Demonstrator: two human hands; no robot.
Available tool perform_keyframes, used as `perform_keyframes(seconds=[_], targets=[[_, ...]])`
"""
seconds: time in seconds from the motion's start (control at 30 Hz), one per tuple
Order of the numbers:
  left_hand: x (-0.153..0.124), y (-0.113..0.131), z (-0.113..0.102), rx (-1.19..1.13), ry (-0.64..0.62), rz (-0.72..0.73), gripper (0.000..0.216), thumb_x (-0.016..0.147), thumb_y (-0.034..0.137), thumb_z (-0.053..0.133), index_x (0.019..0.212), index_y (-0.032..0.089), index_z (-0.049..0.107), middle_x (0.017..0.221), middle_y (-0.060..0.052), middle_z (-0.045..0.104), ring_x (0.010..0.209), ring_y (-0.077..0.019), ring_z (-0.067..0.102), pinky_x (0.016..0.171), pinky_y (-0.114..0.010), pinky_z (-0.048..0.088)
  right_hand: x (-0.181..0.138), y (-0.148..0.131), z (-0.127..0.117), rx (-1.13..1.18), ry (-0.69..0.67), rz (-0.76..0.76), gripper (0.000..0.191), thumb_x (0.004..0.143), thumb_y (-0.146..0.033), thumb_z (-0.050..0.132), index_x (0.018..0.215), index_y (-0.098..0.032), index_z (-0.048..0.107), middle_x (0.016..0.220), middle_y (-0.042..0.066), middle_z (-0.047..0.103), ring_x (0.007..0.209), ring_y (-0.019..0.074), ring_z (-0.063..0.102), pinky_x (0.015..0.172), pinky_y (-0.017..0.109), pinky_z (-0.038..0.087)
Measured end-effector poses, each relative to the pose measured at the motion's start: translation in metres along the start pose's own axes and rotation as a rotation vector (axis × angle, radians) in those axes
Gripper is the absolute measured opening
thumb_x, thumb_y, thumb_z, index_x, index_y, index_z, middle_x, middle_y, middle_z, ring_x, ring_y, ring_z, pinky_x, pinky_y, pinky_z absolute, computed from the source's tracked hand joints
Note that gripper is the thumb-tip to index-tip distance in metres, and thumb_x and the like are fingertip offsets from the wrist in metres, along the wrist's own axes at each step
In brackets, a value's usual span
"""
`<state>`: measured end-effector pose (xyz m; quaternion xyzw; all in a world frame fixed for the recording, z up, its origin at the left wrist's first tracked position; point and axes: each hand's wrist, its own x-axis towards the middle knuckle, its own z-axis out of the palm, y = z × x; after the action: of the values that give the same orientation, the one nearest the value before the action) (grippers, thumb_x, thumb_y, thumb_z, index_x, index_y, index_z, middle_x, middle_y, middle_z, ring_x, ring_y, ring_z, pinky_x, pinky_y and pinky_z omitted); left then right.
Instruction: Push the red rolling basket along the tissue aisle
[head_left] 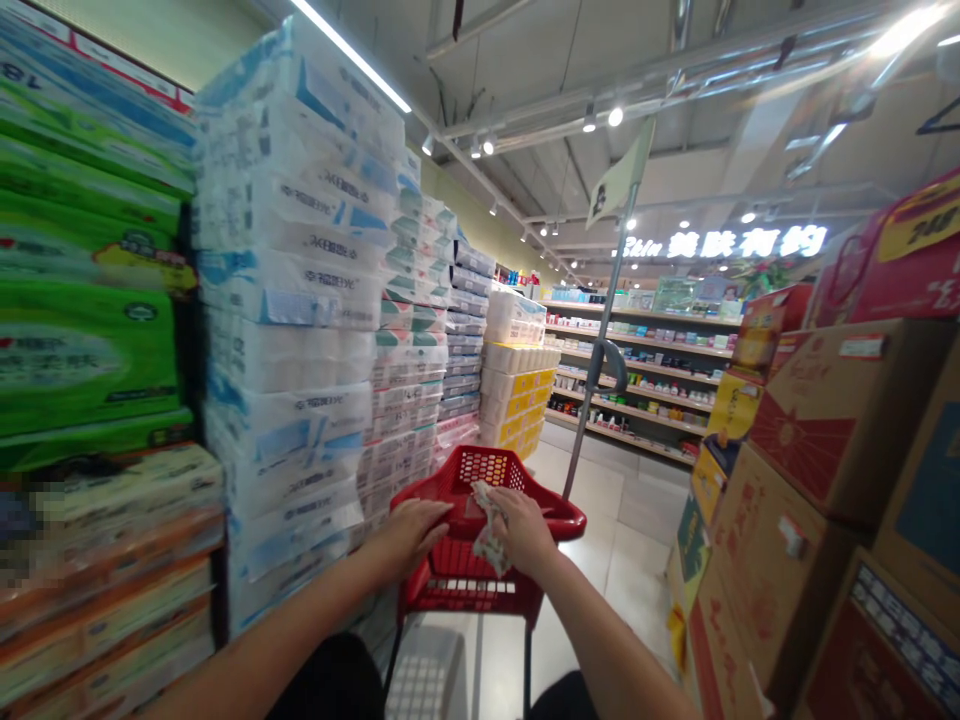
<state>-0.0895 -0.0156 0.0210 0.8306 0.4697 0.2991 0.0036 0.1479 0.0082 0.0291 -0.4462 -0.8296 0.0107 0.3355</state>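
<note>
In the middle of the view stands a red plastic shopping cart (566,522) with a perforated basket and dark legs. My right hand (523,528) is closed on a crumpled pale, patterned cloth (489,545) above the near side of the basket. Part of the cloth hangs below my fingers. My left hand (415,532) lies at the left of the near rim, fingers stretched out and nothing visible in them. A metal pole (600,350) with a grey hook-shaped piece and a pale flag rises at the cart's right side.
Tall stacks of white wrapped paper packs (300,300) and green packs (82,350) line the left. Cardboard boxes (780,540) are piled at the right. Pale floor tiles (600,520) run between them toward product shelves (660,355) at the back.
</note>
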Motion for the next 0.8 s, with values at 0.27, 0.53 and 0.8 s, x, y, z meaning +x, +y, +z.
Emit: perform_keyframes(seconds=[0.27,0.53,0.8], targets=[[0.010,0.007,-0.012,0.112,-0.100,-0.049,0.048,0.093,0.050,0.033,0.118,0.025,0.065,0.116,-0.007,0.069,0.106,-0.0238,0.062,0.094,-0.035,0.044,0.005,0.004,0.001,-0.125,-0.029,0.010,0.043,0.085,-0.015,0.045,0.122,-0.027,0.063,0.125,0.001,0.064,0.122,0.0254,0.049,0.110,0.048,0.025],[0.026,0.009,-0.014,0.264,-0.219,-0.238,0.064,0.095,0.048,0.014,0.080,0.023,0.071,0.083,-0.007,0.073,0.082,-0.0257,0.067,0.073,-0.034,0.045,-0.003,0.007,0.000,-0.108,0.053,-0.093,0.036,0.090,-0.032,0.051,0.125,-0.028,0.059,0.123,0.001,0.064,0.111,0.0239,0.057,0.097,0.039,0.046],[0.014,-0.019,0.035,0.347,-0.042,-0.182,0.040,0.089,0.036,0.030,0.081,0.031,0.069,0.082,-0.003,0.072,0.077,-0.0256,0.066,0.072,-0.039,0.046,-0.007,0.045,0.045,-0.164,0.371,-0.208,0.043,0.082,-0.025,0.055,0.123,-0.035,0.060,0.117,0.001,0.068,0.105,0.0268,0.064,0.094,0.040,0.053]])
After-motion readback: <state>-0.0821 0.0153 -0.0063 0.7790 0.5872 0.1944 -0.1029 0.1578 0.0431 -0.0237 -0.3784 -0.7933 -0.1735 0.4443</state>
